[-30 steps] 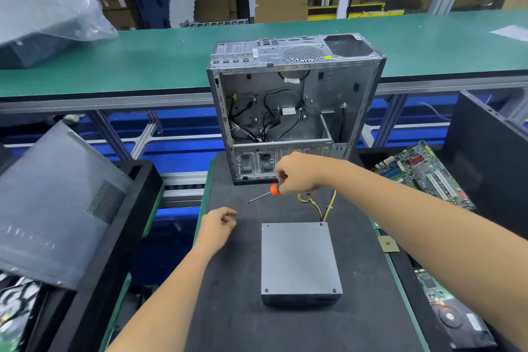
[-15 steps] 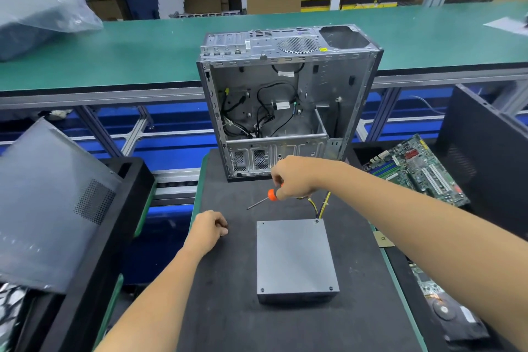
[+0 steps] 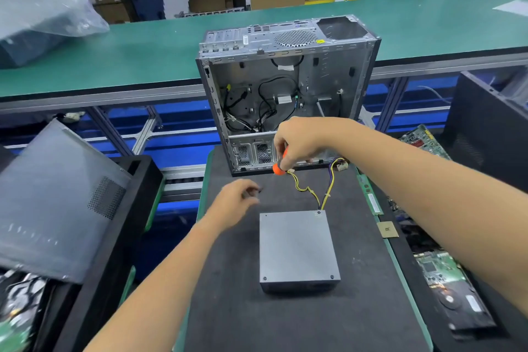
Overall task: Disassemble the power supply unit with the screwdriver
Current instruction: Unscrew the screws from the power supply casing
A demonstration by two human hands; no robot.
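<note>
A grey power supply unit (image 3: 298, 248) lies flat on the black mat (image 3: 228, 308), with yellow and purple cables (image 3: 325, 188) running from its far edge. My right hand (image 3: 300, 143) grips the orange-handled screwdriver (image 3: 279, 167) above the mat, just in front of the open computer case. The shaft is hard to make out. My left hand (image 3: 237, 200) hovers left of the unit with fingers loosely curled, blurred, holding nothing that I can see.
An empty open computer case (image 3: 285, 88) stands at the mat's far edge. A grey side panel (image 3: 57, 197) leans on a black bin at left. Circuit boards (image 3: 437, 271) and a CPU chip (image 3: 387, 229) lie at right. A green conveyor (image 3: 143, 48) runs behind.
My right hand has turned the screwdriver from lying sideways to pointing more downward. My left hand has lifted off the mat and moved toward the unit.
</note>
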